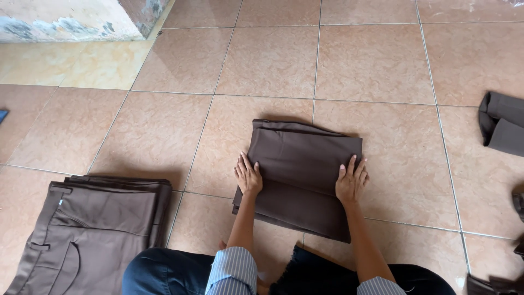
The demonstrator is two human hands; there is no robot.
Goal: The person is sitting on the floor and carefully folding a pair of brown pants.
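1. I see my left hand [248, 176] lying flat, fingers spread and gripping nothing, pressed on the left edge of the folded brown trousers [303, 175].
2. My right hand [351, 179] does the same on the right edge, palm down, fingers open and slightly fanned.
3. The folded brown trousers lie on the tiled floor [382, 65] directly in front of my knees, folded into a rough square, a crease running across between my two hands.
4. Count: two hands, one folded piece under them, one stack of brown trousers [90, 229] at the lower left, one dark grey garment [502, 123] at the right edge, and bits of dark cloth [494, 284] at the lower right corner that I cannot tell apart.
5. The stack sits near the left of the folded piece, apart from it, with a strip of bare tile between.
6. Beyond the folded piece the tiles run open to the far side; a worn wall base [71, 22] stands at the upper left, well apart.
7. The grey garment lies well apart on the right, with open tile between.
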